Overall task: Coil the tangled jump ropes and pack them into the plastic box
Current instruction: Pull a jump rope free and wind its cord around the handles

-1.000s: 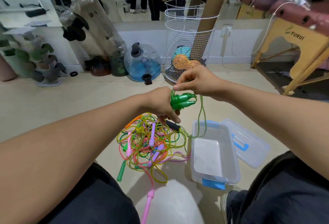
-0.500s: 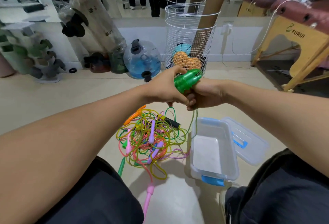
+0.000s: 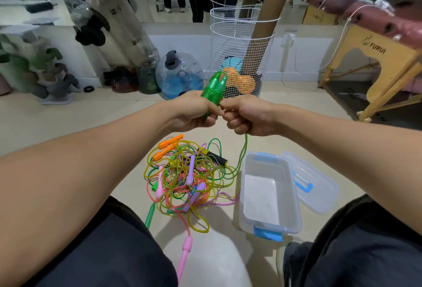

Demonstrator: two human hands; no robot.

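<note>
Floor's pale tile, w/ a white wire basket (image 3: 242, 42) against the far wall; cardboard tubes lean in it, orange ball at the bottom. Big clear water jug (image 3: 180, 76) left of the basket.

Plastic box (image 3: 269, 193) sits on the floor btwn my knees, toward my right, open, nothing in it but its white bottom. Blue latch on the near end. Its clear lid (image 3: 312, 186) lies flat just beside it on the right, touching the box edge, blue handle up.

Tangled jump ropes (image 3: 187, 177) heap on the floor left of the box, close to it: yellow, green, pink, purple cords all mixed, orange handles at the far side, black handle near the box, pink handle trailing toward me.

My left hand (image 3: 194, 113) is curled round both green handles (image 3: 213, 91), held together, tips pointing up & away. My right hand (image 3: 249, 117) is fisted tight on the green cord (image 3: 243, 152) right beside the handles, knuckles touching the left. Cord drops from my right fist down into the pile.
</note>
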